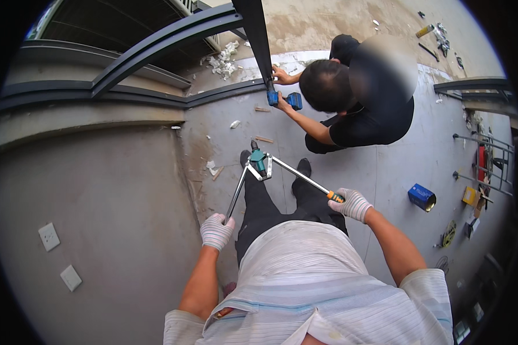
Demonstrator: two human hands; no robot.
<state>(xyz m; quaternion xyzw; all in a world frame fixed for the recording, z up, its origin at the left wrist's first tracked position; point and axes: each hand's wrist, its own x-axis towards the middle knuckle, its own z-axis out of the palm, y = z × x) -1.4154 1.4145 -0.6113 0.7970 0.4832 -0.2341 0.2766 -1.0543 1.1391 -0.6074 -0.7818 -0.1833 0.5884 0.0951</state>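
A two-handled hand riveter (259, 162) with a green body and long silver levers is in front of my legs, its nose pointing away from me. My left hand (216, 231), in a striped knit glove, is closed round the end of its left lever. My right hand (354, 204), gloved alike, grips the orange and green grip of the right lever. The two levers are spread apart. Beyond the riveter, a crouching co-worker (365, 98) in dark clothes holds a blue cordless drill (282, 99) against a dark metal post (256, 43).
Dark metal frame rails (138, 95) run along the left and far side. A wall (98, 218) with two white plates stands close on my left. On the floor at right are a blue box (422, 197), a yellow box (472, 196) and a metal ladder-like rack (489, 161). Foam scraps (221, 62) lie far off.
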